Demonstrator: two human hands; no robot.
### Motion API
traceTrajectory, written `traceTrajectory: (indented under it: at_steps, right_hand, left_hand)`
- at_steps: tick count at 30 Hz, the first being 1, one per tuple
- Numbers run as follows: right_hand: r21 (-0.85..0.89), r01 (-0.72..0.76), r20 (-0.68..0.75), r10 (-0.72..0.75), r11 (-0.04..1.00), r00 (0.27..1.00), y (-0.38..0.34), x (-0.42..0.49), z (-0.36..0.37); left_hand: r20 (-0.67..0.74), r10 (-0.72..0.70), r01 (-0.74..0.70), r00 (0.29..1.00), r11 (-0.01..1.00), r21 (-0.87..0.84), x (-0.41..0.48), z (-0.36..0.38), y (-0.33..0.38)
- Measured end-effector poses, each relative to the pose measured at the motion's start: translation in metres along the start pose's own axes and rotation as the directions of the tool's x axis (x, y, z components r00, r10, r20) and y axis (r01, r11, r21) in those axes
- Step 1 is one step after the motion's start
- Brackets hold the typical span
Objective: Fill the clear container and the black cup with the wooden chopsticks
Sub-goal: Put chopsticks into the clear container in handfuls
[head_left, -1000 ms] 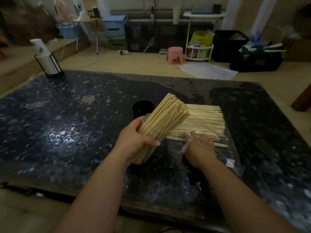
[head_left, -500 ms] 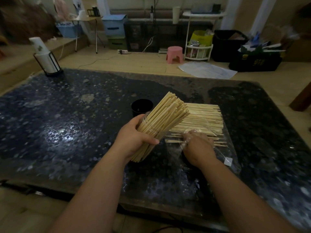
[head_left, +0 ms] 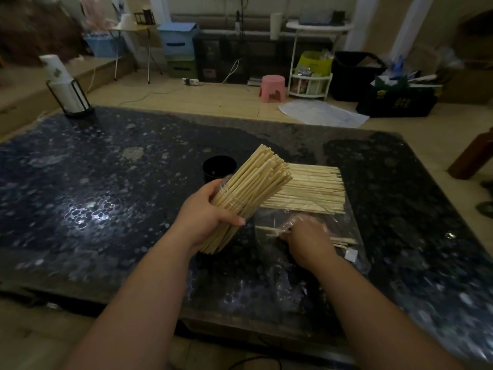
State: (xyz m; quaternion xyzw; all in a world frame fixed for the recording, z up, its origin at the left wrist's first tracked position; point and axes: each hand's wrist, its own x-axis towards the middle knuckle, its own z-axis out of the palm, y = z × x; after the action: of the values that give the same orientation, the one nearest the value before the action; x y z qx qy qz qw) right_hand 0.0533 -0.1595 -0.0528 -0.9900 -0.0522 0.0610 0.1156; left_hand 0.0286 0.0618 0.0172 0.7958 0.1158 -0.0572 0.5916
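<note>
My left hand (head_left: 206, 220) grips the clear container (head_left: 232, 206), tilted to the right and packed with wooden chopsticks (head_left: 256, 180) that stick out of its mouth. Just behind it the black cup (head_left: 219, 168) stands upright on the table. A flat pile of loose chopsticks (head_left: 312, 192) lies on a clear plastic bag (head_left: 344, 236) to the right. My right hand (head_left: 306, 241) rests on the bag and pinches a few chopsticks (head_left: 272, 232) that lie apart from the pile.
The dark speckled table (head_left: 106, 198) carries a white paper roll in a black wire holder (head_left: 65, 86) at its far left corner. Beyond the table are a pink stool (head_left: 272, 86), a white rack and black bins on the floor.
My right hand drew a few chopsticks away from the pile, toward me. The left hand kept hold of the tilted container with little movement.
</note>
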Motion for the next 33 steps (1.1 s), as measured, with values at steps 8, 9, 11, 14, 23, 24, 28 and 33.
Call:
traceTrajectory:
  at_steps: [8,9,11,14,23,24,28,33]
  right_hand:
    - [-0.078,0.076,0.005,-0.076,0.994,0.997,-0.003,-0.02,-0.007]
    - [-0.121,0.069,-0.005,-0.07,0.99,0.998,-0.004,-0.023,-0.008]
    - [-0.163,0.053,-0.006,-0.055,0.985,0.998,-0.004,-0.03,-0.013]
    - [-0.116,0.027,0.043,-0.022,0.993,0.999,-0.006,-0.039,-0.027]
    - [-0.031,0.052,0.223,-0.044,0.998,0.974,-0.015,-0.052,-0.079]
    - [-0.039,0.063,0.239,-0.052,0.997,0.97,-0.016,-0.054,-0.087]
    - [-0.12,0.113,0.02,-0.111,0.986,0.994,-0.019,-0.061,-0.109]
    - [-0.126,0.116,-0.312,-0.15,0.985,0.938,-0.015,-0.059,-0.106]
  left_hand:
    - [0.01,0.002,-0.002,1.0,1.0,0.01,-0.002,0.0,0.001]
    - [0.014,0.001,-0.001,1.0,1.0,0.014,-0.002,0.0,0.001]
    - [0.013,0.007,-0.007,1.0,1.0,0.012,-0.003,0.001,0.001]
    - [0.003,0.018,-0.018,1.0,1.0,-0.001,-0.005,0.002,0.0]
    - [-0.001,0.03,-0.03,1.0,1.0,0.008,-0.009,0.005,0.001]
    - [-0.004,0.03,-0.03,1.0,0.999,0.013,-0.008,0.005,0.001]
    - [-0.013,0.039,-0.038,0.999,0.999,0.021,-0.007,0.004,-0.001]
    - [-0.003,0.033,-0.033,0.999,0.999,0.033,-0.007,0.003,-0.001]
